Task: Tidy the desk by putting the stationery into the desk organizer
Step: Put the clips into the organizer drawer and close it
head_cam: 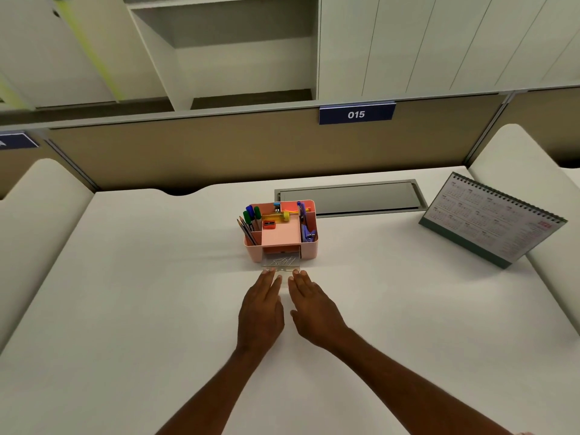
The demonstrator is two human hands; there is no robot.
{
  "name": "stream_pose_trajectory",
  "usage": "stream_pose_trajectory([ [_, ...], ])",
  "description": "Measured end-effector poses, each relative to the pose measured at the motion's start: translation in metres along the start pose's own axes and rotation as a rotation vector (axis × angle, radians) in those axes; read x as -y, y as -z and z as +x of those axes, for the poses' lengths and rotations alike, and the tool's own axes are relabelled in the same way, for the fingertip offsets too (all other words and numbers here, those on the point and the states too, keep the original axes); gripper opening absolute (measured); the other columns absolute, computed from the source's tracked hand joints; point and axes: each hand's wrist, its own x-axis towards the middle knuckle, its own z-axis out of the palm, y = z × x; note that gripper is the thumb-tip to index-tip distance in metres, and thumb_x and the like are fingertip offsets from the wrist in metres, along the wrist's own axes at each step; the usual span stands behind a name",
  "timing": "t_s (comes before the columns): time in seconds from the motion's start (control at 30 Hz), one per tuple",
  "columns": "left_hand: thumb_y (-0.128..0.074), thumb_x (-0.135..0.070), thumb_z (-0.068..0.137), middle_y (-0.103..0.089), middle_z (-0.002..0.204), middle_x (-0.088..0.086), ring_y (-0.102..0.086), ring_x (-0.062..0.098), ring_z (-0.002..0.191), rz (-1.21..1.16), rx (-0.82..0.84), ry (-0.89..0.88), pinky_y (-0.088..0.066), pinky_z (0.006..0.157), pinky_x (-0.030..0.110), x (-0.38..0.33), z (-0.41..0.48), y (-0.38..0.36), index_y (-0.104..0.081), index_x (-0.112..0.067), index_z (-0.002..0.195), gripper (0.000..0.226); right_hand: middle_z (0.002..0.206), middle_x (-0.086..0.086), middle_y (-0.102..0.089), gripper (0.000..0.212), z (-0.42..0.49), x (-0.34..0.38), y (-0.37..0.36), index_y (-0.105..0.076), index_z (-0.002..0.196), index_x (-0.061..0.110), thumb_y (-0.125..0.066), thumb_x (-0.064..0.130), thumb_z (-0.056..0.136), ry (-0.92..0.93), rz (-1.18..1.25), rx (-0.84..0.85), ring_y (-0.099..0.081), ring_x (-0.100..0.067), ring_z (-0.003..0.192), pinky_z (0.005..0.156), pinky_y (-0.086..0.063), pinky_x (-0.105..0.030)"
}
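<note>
On the white worktop [125, 293], with a desk calendar [492, 221] standing far to the right, the pink desk organizer [310, 250] sits at the middle, just beyond both hands. The left hand [262, 312] and right hand [314, 312] lie side by side, fingers [270, 277] straight and released, their tips touching the front edge of the organizer's clear drawer [276, 271], which sticks partly out toward them. Paper clips [284, 261] lie in that drawer, while markers [252, 215], pencils [246, 230] and an orange sharpener [269, 224] fill the upper compartments.
</note>
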Motion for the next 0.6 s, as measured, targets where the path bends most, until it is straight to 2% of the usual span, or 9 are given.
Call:
stream_pose_trajectory([
  [0.37, -0.082, -0.011, 0.084, -0.06, 0.147, 0.011, -0.057, 0.03, 0.137, 0.061, 0.058, -0.011, -0.049, 0.11, 0.047, 0.004, 0.031, 0.001, -0.069, -0.006, 0.134, 0.052, 0.172, -0.008, 0.005, 0.081, 0.03, -0.008, 0.011, -0.002, 0.164, 0.013, -0.056, 0.027, 0.105, -0.045, 0.01, -0.003, 0.003, -0.024, 0.159, 0.117, 0.003, -0.032],
  [0.6, -0.088, -0.017, 0.079, -0.058, 0.148, 0.011, -0.055, 0.031, 0.139, 0.154, 0.165, -0.026, -0.037, 0.113, 0.043, 0.009, 0.043, -0.007, -0.068, -0.007, 0.134, 0.059, 0.172, -0.008, 0.003, 0.083, 0.044, -0.009, 0.013, -0.002, 0.164, 0.012, -0.057, 0.028, 0.104, -0.041, 0.012, -0.008, 0.002, -0.024, 0.159, 0.123, -0.002, -0.034],
])
